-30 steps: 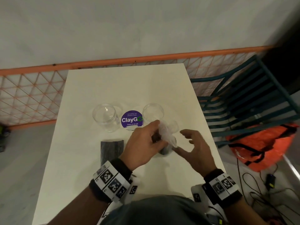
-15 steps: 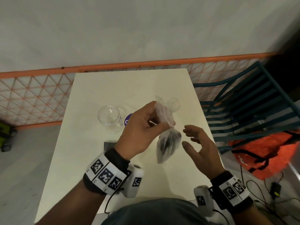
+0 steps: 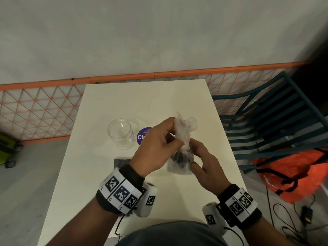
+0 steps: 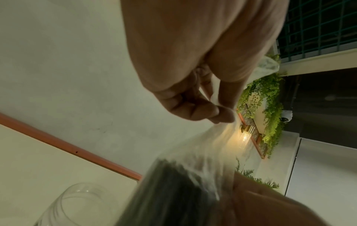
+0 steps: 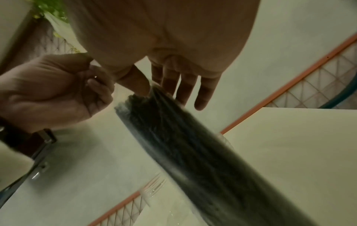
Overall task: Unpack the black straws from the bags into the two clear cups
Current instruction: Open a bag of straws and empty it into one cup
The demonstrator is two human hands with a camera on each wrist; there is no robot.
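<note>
My left hand [image 3: 177, 139] pinches the twisted neck of a clear plastic bag [image 3: 182, 162] full of black straws and holds it up over the white table [image 3: 142, 100]. My right hand [image 3: 192, 153] pinches the plastic just below that grip, with its other fingers straight. The wrist views show the same bag [image 4: 183, 183] [image 5: 193, 145] hanging between both hands. One clear cup [image 3: 121, 134] stands empty to the left. The second cup is hidden behind my hands. Another bag of black straws [image 3: 121, 163] lies flat on the table, partly covered by my left wrist.
A purple round sticker [image 3: 142, 136] sits beside the cup. An orange mesh fence [image 3: 35, 112] runs behind the table. A teal slatted chair [image 3: 275, 121] stands to the right, with an orange bag [image 3: 292, 174] and cables on the floor.
My left hand lifted the bag of straws off the table. My right hand moved in from the side and now pinches the bag below the neck.
</note>
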